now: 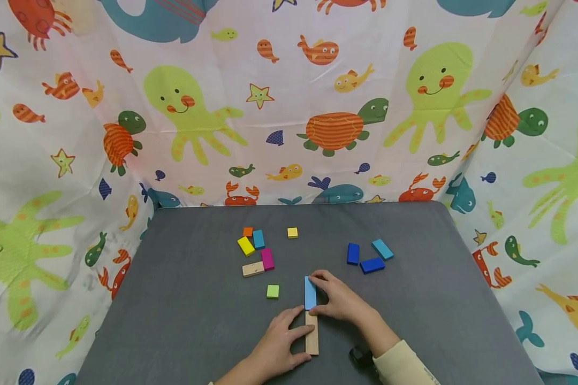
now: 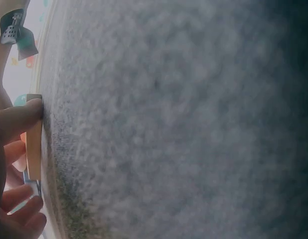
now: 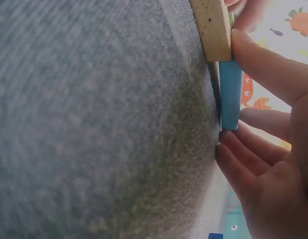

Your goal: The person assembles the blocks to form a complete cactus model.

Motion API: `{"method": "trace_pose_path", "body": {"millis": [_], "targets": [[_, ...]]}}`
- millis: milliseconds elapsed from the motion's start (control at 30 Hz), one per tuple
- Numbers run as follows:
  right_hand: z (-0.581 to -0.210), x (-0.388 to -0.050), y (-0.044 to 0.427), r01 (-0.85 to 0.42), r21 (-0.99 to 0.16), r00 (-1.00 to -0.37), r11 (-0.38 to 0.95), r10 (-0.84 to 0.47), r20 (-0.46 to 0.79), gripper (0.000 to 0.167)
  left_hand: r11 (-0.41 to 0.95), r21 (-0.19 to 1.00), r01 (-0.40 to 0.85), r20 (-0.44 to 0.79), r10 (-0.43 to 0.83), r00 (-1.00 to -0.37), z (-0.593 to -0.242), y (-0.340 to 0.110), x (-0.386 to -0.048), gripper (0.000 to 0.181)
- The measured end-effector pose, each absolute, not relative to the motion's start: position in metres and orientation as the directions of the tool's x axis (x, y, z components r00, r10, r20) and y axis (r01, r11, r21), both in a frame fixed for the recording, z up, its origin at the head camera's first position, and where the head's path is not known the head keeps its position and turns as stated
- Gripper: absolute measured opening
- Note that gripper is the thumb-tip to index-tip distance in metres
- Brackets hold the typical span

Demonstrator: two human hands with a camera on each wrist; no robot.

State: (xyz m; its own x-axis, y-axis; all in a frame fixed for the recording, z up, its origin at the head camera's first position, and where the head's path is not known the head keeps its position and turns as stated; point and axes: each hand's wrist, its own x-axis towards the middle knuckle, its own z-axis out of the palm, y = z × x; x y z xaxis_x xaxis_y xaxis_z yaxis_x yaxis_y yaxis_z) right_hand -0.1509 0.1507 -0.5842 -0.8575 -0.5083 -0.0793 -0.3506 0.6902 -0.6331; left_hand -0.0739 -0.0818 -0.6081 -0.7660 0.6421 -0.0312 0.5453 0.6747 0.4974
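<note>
In the head view, the left hand (image 1: 278, 346) grips the plain wooden block (image 1: 312, 343); the right hand (image 1: 341, 300) pinches the light-blue block (image 1: 310, 292) end-on beyond it. This row looks nearly aligned; the lime-green cube (image 1: 272, 291) and dark-blue blocks (image 1: 372, 266), farther beyond the wooden one, seem unused.

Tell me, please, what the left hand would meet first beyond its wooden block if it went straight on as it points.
Most likely the light-blue block, just ahead of the left hand, though any small gap between them is hard to judge.
</note>
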Motion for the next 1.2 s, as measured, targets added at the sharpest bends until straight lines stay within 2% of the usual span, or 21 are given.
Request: {"method": "trace_pose_path", "body": {"millis": [233,533,1200], "targets": [[-0.5836,-0.1502,0.1521,-0.351,-0.624,-0.852,0.698,-0.514,-0.096,0.079,0.672,0.452,0.587,0.031,0.645,-0.763,-0.6077,-0.08,-0.07,0.058],[-0.5811,-0.152,0.1539,-0.35,-0.626,-0.838,0.697,-0.532,-0.124,0.07,0.668,0.481,0.567,0.018,0.639,-0.769,-0.6098,-0.0785,-0.0683,0.06],[-0.5817,-0.1547,0.1551,-0.356,-0.632,-0.839,0.688,-0.534,-0.108,0.068,0.656,0.514,0.552,0.017,0.636,-0.771,-0.6081,-0.0812,-0.069,0.059]]}}
